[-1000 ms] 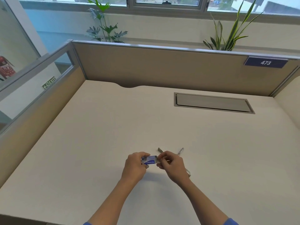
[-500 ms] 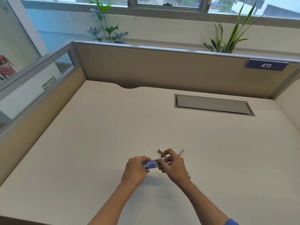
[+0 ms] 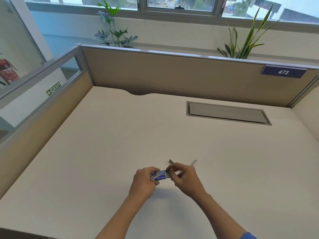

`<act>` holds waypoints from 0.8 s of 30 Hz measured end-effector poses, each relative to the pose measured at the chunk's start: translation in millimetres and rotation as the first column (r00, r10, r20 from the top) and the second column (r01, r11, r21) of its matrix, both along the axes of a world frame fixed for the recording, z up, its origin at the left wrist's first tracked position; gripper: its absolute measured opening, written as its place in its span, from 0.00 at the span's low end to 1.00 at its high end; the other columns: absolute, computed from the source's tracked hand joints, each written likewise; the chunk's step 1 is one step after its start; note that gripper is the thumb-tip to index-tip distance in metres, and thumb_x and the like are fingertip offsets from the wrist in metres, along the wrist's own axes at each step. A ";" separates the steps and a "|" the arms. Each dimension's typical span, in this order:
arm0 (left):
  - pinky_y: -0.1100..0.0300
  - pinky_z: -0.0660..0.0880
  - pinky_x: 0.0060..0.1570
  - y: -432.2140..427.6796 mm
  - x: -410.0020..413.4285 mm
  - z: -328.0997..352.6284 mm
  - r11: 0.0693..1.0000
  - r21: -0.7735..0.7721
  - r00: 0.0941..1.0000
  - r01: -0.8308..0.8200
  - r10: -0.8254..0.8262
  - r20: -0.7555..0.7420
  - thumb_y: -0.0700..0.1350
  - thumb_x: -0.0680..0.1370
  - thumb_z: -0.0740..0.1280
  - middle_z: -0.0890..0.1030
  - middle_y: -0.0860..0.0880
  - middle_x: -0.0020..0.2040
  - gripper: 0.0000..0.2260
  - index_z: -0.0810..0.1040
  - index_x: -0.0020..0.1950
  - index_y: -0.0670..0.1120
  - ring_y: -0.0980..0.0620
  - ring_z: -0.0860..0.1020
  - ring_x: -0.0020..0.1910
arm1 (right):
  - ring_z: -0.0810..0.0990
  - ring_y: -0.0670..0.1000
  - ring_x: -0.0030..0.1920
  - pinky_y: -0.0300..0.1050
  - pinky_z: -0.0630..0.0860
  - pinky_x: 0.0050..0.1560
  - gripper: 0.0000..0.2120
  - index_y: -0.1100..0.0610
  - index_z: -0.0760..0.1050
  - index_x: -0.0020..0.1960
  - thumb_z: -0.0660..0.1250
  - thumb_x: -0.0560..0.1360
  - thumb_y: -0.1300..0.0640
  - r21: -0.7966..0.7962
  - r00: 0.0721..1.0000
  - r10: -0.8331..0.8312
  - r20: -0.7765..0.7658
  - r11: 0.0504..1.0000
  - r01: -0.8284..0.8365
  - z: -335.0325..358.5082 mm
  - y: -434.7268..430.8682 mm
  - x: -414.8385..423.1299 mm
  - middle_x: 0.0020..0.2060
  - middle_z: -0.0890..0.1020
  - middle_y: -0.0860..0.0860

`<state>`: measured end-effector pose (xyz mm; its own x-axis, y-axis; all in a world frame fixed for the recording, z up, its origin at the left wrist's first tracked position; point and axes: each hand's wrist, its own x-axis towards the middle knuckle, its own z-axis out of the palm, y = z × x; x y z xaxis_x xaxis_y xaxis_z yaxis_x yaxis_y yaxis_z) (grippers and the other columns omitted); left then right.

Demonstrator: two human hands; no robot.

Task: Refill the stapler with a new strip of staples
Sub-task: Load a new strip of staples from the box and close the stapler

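The left hand (image 3: 144,180) holds a small blue and white staple box (image 3: 159,175) a little above the bench (image 3: 120,135), near its front edge. The fingers (image 3: 153,169) of this hand are curled around the left end of the box, with the thumb below it, so the grip is closed on the box. The right hand (image 3: 185,178) meets the box from the other side. Its thumb and first fingers are bent together and pinch the right end of the box. The view is too small to tell if the box is open there, or if a strip of staples is between these fingers.

The stapler (image 3: 194,163) lies on the bench just behind the right hand. This hand hides most of it. Only two thin metal ends show past the knuckles, one grey on the left and one silver on the right, and neither hand touches them.

Far back on the right side of the bench there is a grey cable hatch (image 3: 227,113), closed flat. A tan partition (image 3: 172,75) stands along the back edge and carries a blue number plate (image 3: 283,72) with 473. Behind it two green plants (image 3: 114,31) stand under a window.
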<state>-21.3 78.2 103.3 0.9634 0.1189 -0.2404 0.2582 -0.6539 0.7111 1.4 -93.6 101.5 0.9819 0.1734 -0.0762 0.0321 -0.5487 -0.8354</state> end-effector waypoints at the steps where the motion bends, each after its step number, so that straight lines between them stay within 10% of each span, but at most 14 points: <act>1: 0.69 0.74 0.44 0.5 -0.3 0.0 1.000 0.003 1.000 0.000 0.000 0.003 0.36 0.70 0.75 0.84 0.50 0.51 0.17 0.82 0.56 0.50 0.55 0.80 0.43 | 0.83 0.48 0.31 0.44 0.82 0.35 0.07 0.50 0.83 0.44 0.68 0.73 0.60 0.040 1.000 -0.022 -0.021 0.999 0.023 0.3 1.4 -0.6 0.36 0.84 0.46; 14: 0.67 0.76 0.46 2.5 -9.4 3.7 0.999 0.034 1.000 0.020 -0.021 0.013 0.38 0.69 0.76 0.85 0.49 0.53 0.18 0.82 0.58 0.50 0.55 0.79 0.44 | 0.85 0.51 0.34 0.42 0.83 0.38 0.07 0.59 0.82 0.44 0.77 0.69 0.66 0.368 0.905 -0.102 -0.413 0.890 0.268 4.7 5.8 -6.5 0.35 0.84 0.57; 24: 0.64 0.77 0.50 1.5 -15.0 5.7 0.997 0.066 0.999 0.040 -0.040 0.010 0.36 0.70 0.74 0.84 0.48 0.54 0.19 0.81 0.59 0.50 0.52 0.81 0.49 | 0.81 0.49 0.29 0.50 0.84 0.39 0.09 0.61 0.77 0.46 0.72 0.67 0.66 0.215 0.924 -0.199 -0.326 0.936 0.277 6.0 14.3 -11.3 0.35 0.82 0.58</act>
